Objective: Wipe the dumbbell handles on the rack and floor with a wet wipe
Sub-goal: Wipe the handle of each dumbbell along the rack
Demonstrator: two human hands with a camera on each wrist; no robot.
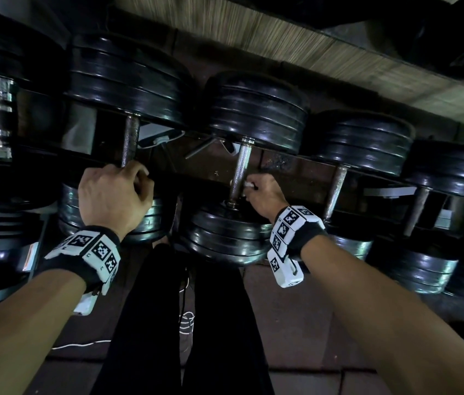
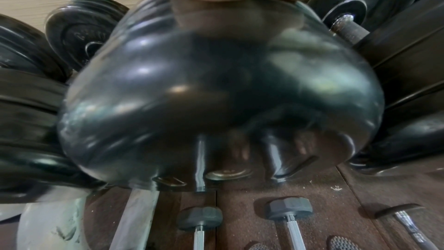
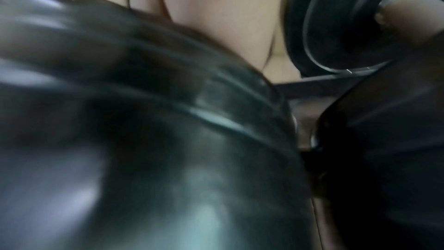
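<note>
The right hand [image 1: 263, 192] pinched a small white wet wipe [image 1: 249, 185] against the knurled steel dumbbell handle [image 1: 239, 172], whose long axis ran away beyond the fingers; the left hand [image 1: 115, 195] clenched the neighbouring rusty handle [image 1: 130, 141].

Black wristbands [image 1: 88, 260], white coded marker blocks [image 1: 287, 232], black trousers [image 1: 151, 323]

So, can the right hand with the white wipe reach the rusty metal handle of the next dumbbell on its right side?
Probably yes. The right hand, holding the white wet wipe, is beside the neighbouring rusty metal handle, and nothing visible blocks the gap between them.
</note>
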